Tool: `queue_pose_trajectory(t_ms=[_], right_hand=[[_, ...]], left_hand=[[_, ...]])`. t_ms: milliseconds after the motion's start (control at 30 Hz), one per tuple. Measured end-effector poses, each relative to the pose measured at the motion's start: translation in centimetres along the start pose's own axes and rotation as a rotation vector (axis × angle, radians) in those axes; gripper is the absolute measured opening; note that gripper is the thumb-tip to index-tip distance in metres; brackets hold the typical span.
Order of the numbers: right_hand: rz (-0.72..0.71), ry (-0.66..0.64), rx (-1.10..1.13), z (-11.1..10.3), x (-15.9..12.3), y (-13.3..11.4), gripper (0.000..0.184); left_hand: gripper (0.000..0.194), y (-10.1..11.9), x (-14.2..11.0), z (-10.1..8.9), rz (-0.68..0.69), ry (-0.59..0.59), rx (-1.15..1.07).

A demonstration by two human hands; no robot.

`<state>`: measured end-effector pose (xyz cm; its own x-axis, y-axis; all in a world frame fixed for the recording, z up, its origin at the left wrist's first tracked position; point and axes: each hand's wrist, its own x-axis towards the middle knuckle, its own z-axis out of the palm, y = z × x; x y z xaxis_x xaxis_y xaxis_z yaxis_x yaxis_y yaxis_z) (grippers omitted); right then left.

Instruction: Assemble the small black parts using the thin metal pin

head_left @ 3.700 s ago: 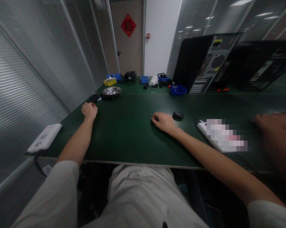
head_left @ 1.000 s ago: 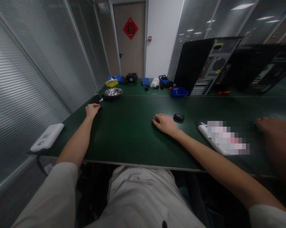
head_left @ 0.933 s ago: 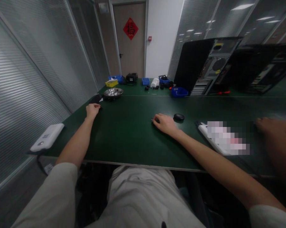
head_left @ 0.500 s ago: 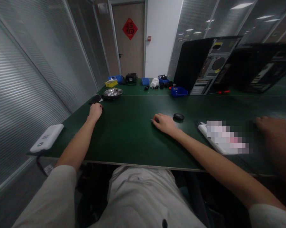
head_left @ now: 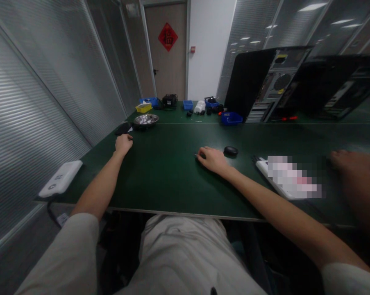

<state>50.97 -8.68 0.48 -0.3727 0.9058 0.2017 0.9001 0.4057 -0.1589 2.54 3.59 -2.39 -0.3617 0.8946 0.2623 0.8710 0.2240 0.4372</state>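
Note:
My left hand (head_left: 123, 144) is at the left side of the green table, just in front of a flat black item (head_left: 123, 129). Its fingers are closed on a small dark object (head_left: 130, 138), mostly hidden, whose kind I cannot make out. My right hand (head_left: 213, 159) rests on the table near the middle. The fingers curl around a slim dark tool (head_left: 203, 155), and a thin pale tip juts out to the left. Beside it, to the right, lies a black computer mouse (head_left: 230, 150). A metal bowl (head_left: 146, 120) holding small pieces stands beyond my left hand.
Blue bins (head_left: 232, 119), a yellow bin (head_left: 144, 107) and a white bottle-like item (head_left: 200, 107) line the table's (head_left: 166, 180) back. A computer tower (head_left: 266, 86) stands right. White devices (head_left: 61, 179) lie on both sides. Another person's hand (head_left: 353, 162) is at the right.
The left hand has turned slightly, and more of the small dark object shows at its fingertips. My right hand has stayed in place.

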Motion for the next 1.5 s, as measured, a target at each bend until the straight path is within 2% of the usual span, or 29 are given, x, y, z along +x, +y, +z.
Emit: queue_pose_trajectory(t_ms=[100, 300, 500, 733, 867, 1033, 1167, 1367, 1500], right_hand=[[-0.003, -0.015, 0.014, -0.2, -0.1, -0.1, 0.031], [-0.005, -0.015, 0.019, -0.3, -0.1, -0.1, 0.031], [-0.004, 0.007, 0.025, -0.2, -0.2, -0.2, 0.03], [0.016, -0.032, 0.023, -0.6, -0.2, -0.4, 0.032], [0.01, -0.028, 0.024, -0.6, -0.2, -0.4, 0.032], [0.016, -0.009, 0.005, -0.3, -0.2, -0.4, 0.029], [0.012, -0.01, 0.021, -0.5, -0.2, -0.4, 0.029], [0.006, -0.02, 0.021, -0.7, -0.2, -0.4, 0.029], [0.013, -0.021, 0.02, -0.6, -0.2, -0.4, 0.03]], left_hand=[[0.032, 0.0, 0.1, -0.2, -0.04, -0.012, 0.016], [0.031, 0.2, 0.2, -0.9, -0.008, -0.075, 0.004], [0.021, 0.6, 0.3, -1.6, -0.012, -0.104, -0.047], [0.02, 0.0, 0.4, -1.4, -0.116, -0.046, -0.184], [0.031, -0.5, 0.7, -1.4, -0.193, -0.013, -0.282], [0.041, -0.5, 1.2, -1.3, -0.224, 0.078, -0.322], [0.037, 0.1, 1.1, -0.6, -0.204, 0.121, -0.28], [0.023, 1.0, 0.9, 1.2, -0.131, 0.075, -0.169], [0.022, 1.0, 1.1, 1.4, -0.091, 0.061, -0.109]])
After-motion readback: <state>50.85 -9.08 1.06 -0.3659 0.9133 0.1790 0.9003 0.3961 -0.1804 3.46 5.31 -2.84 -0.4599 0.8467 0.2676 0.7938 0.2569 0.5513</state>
